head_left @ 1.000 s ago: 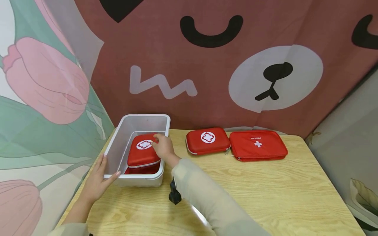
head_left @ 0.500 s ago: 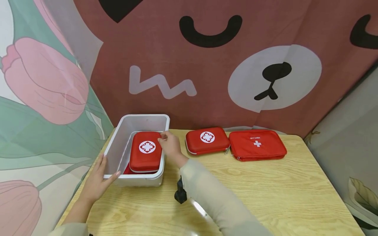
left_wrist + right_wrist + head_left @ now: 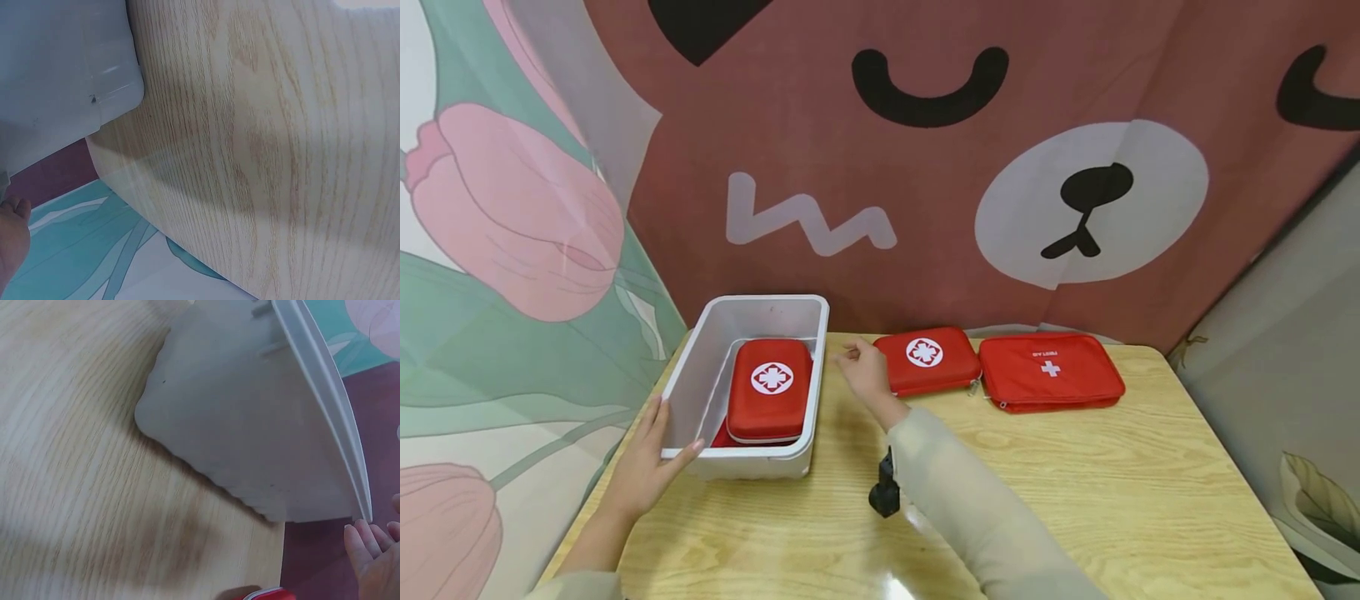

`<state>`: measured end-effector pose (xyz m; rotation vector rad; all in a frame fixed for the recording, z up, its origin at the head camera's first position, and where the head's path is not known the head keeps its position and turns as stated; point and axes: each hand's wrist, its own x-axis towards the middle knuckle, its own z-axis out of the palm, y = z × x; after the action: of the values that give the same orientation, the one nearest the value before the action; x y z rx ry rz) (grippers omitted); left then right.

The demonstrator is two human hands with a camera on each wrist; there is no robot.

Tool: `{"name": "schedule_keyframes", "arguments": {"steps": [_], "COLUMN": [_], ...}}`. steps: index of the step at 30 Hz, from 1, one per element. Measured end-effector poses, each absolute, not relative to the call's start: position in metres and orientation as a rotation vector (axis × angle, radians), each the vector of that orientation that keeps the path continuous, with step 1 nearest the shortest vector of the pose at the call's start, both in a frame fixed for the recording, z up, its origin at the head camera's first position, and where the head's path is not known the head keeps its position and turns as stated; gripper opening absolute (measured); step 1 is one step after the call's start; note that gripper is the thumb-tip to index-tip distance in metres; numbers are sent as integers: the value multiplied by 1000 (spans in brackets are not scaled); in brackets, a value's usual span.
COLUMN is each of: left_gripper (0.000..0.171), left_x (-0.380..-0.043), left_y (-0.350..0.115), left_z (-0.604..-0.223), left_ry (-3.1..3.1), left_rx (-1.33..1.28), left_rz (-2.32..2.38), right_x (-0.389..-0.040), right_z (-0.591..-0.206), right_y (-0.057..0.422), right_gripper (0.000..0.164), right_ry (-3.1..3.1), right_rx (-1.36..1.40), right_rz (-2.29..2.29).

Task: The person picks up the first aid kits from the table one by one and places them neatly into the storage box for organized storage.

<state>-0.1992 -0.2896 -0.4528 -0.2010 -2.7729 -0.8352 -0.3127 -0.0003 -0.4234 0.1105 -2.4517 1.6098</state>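
My left hand (image 3: 638,467) rests on the near left corner of a pale grey plastic bin (image 3: 747,452), fingers straight along the side and thumb over the front rim. Inside lies a red hard-shell first aid case (image 3: 767,404) with a white cross emblem, atop another red item (image 3: 724,437) that is mostly hidden. To the right of the bin my right hand (image 3: 867,375) hovers with nothing in it, fingers loosely bent. It overlaps the left end of a second red first aid case (image 3: 934,360). The right wrist view shows that hand's fingers (image 3: 369,540) near the bin's rim.
A flatter red first aid pouch (image 3: 1052,375) lies to the right of the second case, on the wooden table (image 3: 1075,500). A patterned cloth backdrop (image 3: 820,100) rises directly behind the table. A black wrist device (image 3: 884,492) hangs below the right sleeve.
The first aid case in the bin has straightened and settled lower. My right hand has let go of it and moved right, out of the bin. The left hand has stayed on the corner.
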Motion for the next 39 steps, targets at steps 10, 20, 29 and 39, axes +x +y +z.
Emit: {"name": "schedule_keyframes", "arguments": {"steps": [10,20,29,39], "left_gripper": [80,80,80,81], "left_x": [-199,-199,-199,-200], "left_y": [-290,-290,-291,-291], "left_z": [-455,-456,-456,-457], "left_ry": [-2763,-2752,-2758,-2751], "left_rx": [-200,-209,-200,-205], "left_rz": [-837,-826,-828,-834], "right_x": [-328,-301,-297,-299], "right_z": [-464,-461,-478,-496], "right_y": [24,46,65,86], "right_gripper": [24,22,21,22], "right_ry": [-2392,-2446,-2453,-2344], "right_rx": [48,-104,-208,-425], "right_rz": [1686,1769,1708,1904]}}
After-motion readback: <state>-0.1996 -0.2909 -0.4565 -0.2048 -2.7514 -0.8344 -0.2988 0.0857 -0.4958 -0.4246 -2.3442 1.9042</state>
